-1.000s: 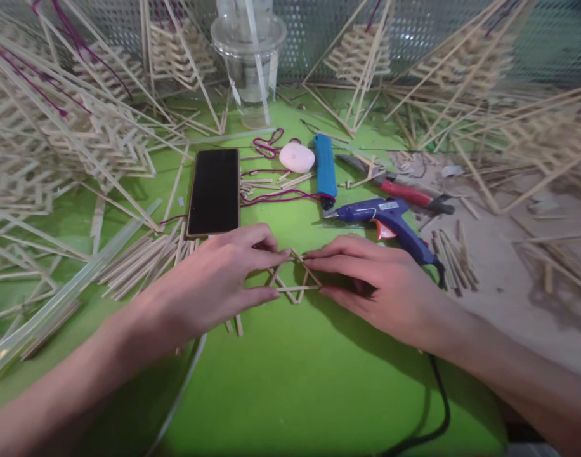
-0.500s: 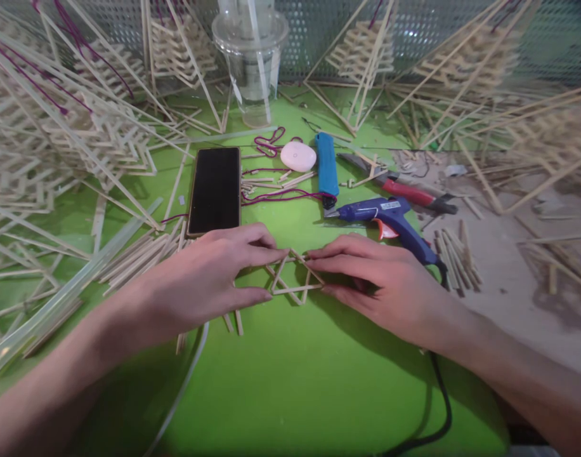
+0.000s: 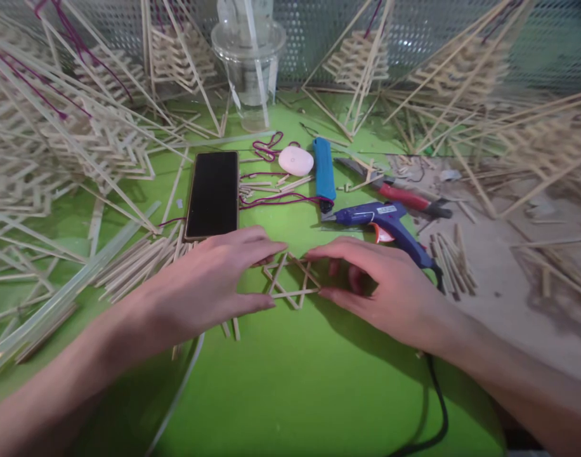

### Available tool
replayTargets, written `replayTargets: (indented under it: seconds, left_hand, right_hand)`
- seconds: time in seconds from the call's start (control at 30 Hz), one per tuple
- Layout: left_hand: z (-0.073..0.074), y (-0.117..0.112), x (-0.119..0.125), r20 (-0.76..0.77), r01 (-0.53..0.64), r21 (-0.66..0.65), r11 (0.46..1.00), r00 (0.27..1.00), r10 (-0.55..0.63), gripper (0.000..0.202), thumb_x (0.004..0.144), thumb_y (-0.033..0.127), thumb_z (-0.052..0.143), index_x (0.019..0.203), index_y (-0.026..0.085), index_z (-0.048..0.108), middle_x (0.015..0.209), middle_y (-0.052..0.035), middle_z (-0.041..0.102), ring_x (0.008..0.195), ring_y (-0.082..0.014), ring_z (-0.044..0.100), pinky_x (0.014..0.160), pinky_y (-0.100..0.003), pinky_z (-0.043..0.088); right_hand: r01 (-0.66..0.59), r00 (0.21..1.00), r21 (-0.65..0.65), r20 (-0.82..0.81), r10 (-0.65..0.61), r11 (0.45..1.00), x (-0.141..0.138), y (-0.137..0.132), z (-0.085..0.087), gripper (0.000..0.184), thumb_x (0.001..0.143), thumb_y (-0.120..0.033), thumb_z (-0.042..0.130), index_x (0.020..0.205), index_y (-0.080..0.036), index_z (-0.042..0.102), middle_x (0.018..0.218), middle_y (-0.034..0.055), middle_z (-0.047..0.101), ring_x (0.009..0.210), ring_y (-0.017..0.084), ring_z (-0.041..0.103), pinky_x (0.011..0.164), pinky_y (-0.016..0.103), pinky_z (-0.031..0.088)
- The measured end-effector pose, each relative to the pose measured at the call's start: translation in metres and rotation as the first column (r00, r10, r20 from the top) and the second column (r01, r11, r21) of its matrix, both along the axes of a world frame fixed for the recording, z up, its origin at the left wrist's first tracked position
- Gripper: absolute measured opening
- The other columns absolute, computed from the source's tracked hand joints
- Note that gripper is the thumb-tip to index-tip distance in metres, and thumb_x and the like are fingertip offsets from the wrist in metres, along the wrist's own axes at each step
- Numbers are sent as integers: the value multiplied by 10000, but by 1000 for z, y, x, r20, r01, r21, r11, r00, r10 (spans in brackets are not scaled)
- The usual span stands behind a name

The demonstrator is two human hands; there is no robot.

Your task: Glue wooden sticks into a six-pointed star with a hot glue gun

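A small triangle of thin wooden sticks [image 3: 290, 279] lies flat on the green mat [image 3: 300, 374] between my hands. My left hand [image 3: 209, 285] rests on the mat at its left side, with finger and thumb tips pinching the triangle's left corner. At the right side my right hand [image 3: 380, 285] is arched over the mat, its fingertips and thumb pinching the triangle's right corner. Loose sticks [image 3: 143, 260] lie under and beside my left wrist.
A black phone [image 3: 213, 193], a pink pebble-shaped case [image 3: 296, 160], a blue lighter-like tube [image 3: 323, 170], a blue glue gun [image 3: 390, 225] and red-handled pliers [image 3: 404, 193] lie behind the hands. Stick structures [image 3: 57, 133] crowd the left, back and right. A clear cup [image 3: 250, 63] stands at the back.
My right hand has lifted its palm into an arch while its fingertips stay on the triangle. The triangle has shifted slightly. My left hand has barely moved.
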State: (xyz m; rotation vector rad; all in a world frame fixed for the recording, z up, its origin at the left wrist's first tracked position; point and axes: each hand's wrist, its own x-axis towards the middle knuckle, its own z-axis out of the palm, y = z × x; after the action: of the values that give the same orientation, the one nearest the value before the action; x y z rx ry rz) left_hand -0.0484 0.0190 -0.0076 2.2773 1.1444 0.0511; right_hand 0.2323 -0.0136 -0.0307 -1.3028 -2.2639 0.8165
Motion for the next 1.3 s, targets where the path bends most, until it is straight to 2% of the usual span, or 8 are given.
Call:
replayTargets:
  seconds: [0.17, 0.3, 0.57, 0.7, 0.83, 1.03, 1.3]
  left_hand:
    - [-5, 0, 0, 53, 39, 18, 999, 998, -40, 558, 988, 408, 752, 1515, 268, 632, 1381, -58, 686, 1149, -256, 715, 1029, -380, 581]
    - [-5, 0, 0, 62, 35, 18, 999, 997, -36, 534, 988, 408, 757, 1490, 260, 650, 1364, -57, 692, 1154, -254, 712, 1011, -368, 585]
    - [-4, 1, 3, 37, 31, 12, 999, 999, -32, 533, 989, 406, 760, 1484, 249, 640, 1394, -63, 681, 1200, -257, 696, 1008, -365, 575]
    - [-5, 0, 2, 38, 31, 18, 999, 999, -31, 590, 995, 418, 755, 1537, 244, 598, 1414, -75, 672, 1205, -257, 695, 1031, -364, 566]
    - [-6, 0, 0, 72, 43, 5, 999, 996, -44, 544, 999, 380, 757, 1514, 264, 627, 1369, -63, 684, 1157, -238, 706, 1001, -347, 576]
    - [-7, 0, 1, 93, 48, 11, 999, 995, -48, 529, 989, 361, 767, 1495, 266, 650, 1354, -72, 690, 1158, -260, 702, 1008, -378, 585]
    - [-5, 3, 3, 88, 50, -13, 999, 995, -48, 543, 967, 346, 792, 1483, 235, 663, 1336, -81, 691, 1150, -266, 712, 1011, -393, 582]
  right_hand:
    - [5, 1000, 9, 0, -5, 1000, -1, 2, -2, 407, 891, -142, 834, 1272, -237, 730, 1115, 34, 788, 740, 174, 692, 664, 310, 580]
    - [-9, 1000, 1, -16, 9, 1000, -2, 3, -2, 356, 918, -168, 814, 1260, -232, 735, 1183, 57, 795, 808, 194, 736, 707, 327, 612]
    - [-108, 988, 80, -105, 116, 991, -4, 6, -2, 227, 981, -132, 732, 1177, -221, 803, 1211, 77, 799, 1021, 224, 779, 928, 378, 648]
    - [-116, 984, 99, -121, 128, 988, -5, 6, -1, 219, 972, -112, 736, 1138, -227, 820, 1184, 80, 807, 1020, 227, 782, 911, 371, 655]
    - [-119, 983, 103, -126, 131, 988, -5, 6, -1, 212, 965, -102, 745, 1128, -214, 821, 1178, 82, 809, 1019, 220, 783, 918, 353, 649]
    - [-130, 984, 117, -106, 143, 985, -4, 6, -1, 192, 971, -98, 742, 1126, -175, 824, 1185, 97, 801, 1038, 212, 774, 935, 344, 631]
    - [-138, 983, 121, -106, 151, 983, -4, 7, -1, 206, 976, -105, 735, 1132, -207, 824, 1194, 91, 806, 1030, 218, 784, 939, 369, 645]
